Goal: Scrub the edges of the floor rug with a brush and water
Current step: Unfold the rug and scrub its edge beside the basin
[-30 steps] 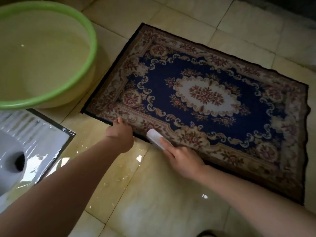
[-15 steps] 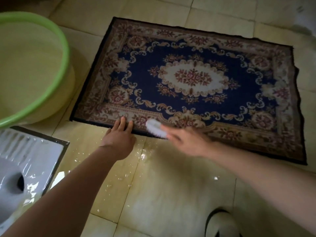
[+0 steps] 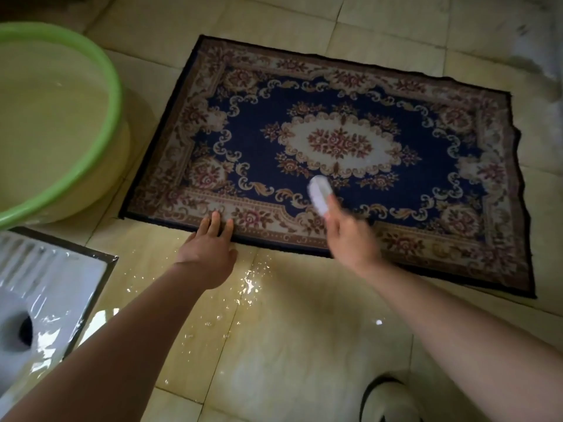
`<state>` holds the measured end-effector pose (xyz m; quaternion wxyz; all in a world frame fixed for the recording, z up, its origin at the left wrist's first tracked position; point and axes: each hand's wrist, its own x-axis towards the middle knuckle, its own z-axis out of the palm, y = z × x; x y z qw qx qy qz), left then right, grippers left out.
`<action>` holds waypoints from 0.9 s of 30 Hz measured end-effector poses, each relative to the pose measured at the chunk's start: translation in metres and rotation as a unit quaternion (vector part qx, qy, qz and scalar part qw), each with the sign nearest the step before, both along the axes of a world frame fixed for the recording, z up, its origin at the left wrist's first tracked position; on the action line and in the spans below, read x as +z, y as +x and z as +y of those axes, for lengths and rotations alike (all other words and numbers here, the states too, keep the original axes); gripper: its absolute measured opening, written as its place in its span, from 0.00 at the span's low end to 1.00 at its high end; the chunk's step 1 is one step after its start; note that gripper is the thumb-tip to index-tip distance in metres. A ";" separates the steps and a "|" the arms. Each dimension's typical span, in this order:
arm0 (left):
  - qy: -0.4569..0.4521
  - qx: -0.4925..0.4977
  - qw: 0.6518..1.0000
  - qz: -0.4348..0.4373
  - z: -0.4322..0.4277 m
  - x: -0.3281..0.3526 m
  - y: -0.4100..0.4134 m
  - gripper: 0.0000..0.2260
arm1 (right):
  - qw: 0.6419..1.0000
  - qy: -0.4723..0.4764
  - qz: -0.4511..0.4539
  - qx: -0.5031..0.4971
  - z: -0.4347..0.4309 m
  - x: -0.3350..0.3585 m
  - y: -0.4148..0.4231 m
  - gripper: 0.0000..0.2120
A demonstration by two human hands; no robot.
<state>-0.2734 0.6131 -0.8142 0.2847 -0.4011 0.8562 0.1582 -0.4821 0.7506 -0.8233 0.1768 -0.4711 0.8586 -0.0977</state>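
Observation:
A small floor rug [image 3: 335, 95] with a dark blue field, a cream floral medallion and a beige-red border lies flat on the tiled floor. My left hand [image 3: 210, 245] presses its straight fingers on the rug's near border. My right hand [image 3: 350, 239] grips a white scrub brush [image 3: 319, 194], which is blurred and points away from me over the blue field just past the near border. A green-rimmed basin [image 3: 100, 95] of water stands left of the rug.
Wet cream floor tiles [image 3: 274, 330] with water drops and puddles spread in front of the rug. A white squat toilet pan [image 3: 36, 300] with a dark rim lies at the lower left. A white and black slipper [image 3: 387, 400] shows at the bottom edge.
My right hand has moved the brush from the rug's near edge farther in, onto the blue field. My left hand's fingers have straightened on the near border.

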 end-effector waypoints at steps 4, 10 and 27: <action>-0.003 0.001 1.000 -0.012 0.001 0.002 -0.007 0.28 | 0.960 0.103 -0.152 0.212 0.038 0.006 0.058 0.24; 0.009 0.008 1.000 -0.008 0.002 0.004 -0.006 0.30 | 0.988 -0.068 -0.117 -0.072 0.019 0.008 -0.019 0.22; 0.010 0.023 0.999 0.033 -0.003 0.004 -0.003 0.27 | 0.996 0.050 -0.071 0.038 0.052 -0.005 0.014 0.25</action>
